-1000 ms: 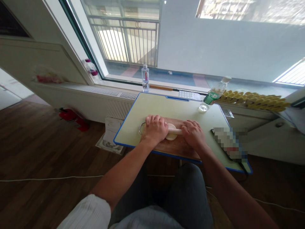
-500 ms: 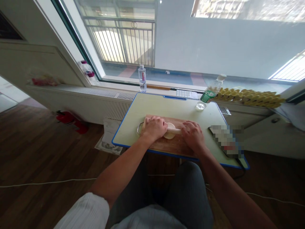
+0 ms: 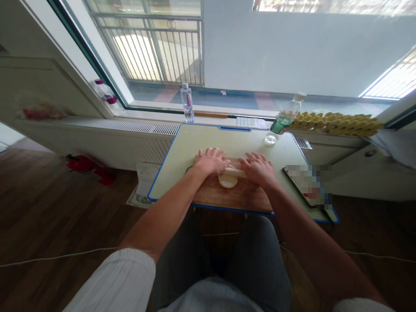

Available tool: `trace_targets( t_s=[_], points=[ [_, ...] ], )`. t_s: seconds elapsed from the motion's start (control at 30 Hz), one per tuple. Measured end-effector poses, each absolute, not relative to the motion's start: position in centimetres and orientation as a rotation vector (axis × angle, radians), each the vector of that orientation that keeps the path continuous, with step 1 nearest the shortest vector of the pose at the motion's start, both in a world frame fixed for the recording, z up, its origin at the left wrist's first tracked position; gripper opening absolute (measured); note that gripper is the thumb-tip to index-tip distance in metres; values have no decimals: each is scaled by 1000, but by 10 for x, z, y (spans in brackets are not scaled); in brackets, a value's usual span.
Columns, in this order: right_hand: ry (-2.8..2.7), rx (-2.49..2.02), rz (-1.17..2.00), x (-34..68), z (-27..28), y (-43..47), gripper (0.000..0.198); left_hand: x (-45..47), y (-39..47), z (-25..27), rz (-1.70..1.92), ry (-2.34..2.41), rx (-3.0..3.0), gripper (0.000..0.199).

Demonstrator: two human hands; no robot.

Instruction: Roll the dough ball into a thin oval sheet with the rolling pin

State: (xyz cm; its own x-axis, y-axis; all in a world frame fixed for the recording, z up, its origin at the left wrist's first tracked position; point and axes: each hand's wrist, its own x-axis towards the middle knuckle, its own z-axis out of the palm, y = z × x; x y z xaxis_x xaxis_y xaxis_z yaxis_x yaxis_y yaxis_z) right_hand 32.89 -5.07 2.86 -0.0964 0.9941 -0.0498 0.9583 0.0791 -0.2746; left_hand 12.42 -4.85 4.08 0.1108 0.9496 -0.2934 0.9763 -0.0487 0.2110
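In the centre of the frame, a flat, roughly round piece of dough [image 3: 228,182] lies on a wooden cutting board [image 3: 234,198] on the tabletop [image 3: 204,138]. A rolling pin [image 3: 236,172] crosses the dough's upper part. The left hand [image 3: 210,162] and right hand [image 3: 259,169] rest palm-down over its ends, fingers spread forward. The dough is already flattened; rolling seems unfinished, though its thickness cannot be told.

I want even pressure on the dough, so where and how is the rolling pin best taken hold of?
Probably near both ends, from above and the near side, palms down. The rolling pin is a straight, slim rod lying crosswise over the dough, so its middle is best left free. The left hand and right hand cover its ends.
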Motion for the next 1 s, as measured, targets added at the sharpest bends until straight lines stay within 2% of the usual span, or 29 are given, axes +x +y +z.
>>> trace_targets(
  t_s=[0.17,0.47,0.63,0.8,1.0],
  points=[
    [-2243,-2020,313,330,25,-63,75,126,-71,36,11,1907,2130,71],
    [-2290,-1860,-9,333,16,-119,66,128,-140,22,308,1996,2280,70],
    [-2234,-1924,9,329,18,-105,66,126,-113,26,177,1979,2192,71],
    [-2218,-1975,105,323,25,-71,69,123,-61,38,-60,1887,1996,84],
    [-2239,-1990,100,321,28,-84,66,120,-65,43,-79,1821,2091,76]
  ],
)
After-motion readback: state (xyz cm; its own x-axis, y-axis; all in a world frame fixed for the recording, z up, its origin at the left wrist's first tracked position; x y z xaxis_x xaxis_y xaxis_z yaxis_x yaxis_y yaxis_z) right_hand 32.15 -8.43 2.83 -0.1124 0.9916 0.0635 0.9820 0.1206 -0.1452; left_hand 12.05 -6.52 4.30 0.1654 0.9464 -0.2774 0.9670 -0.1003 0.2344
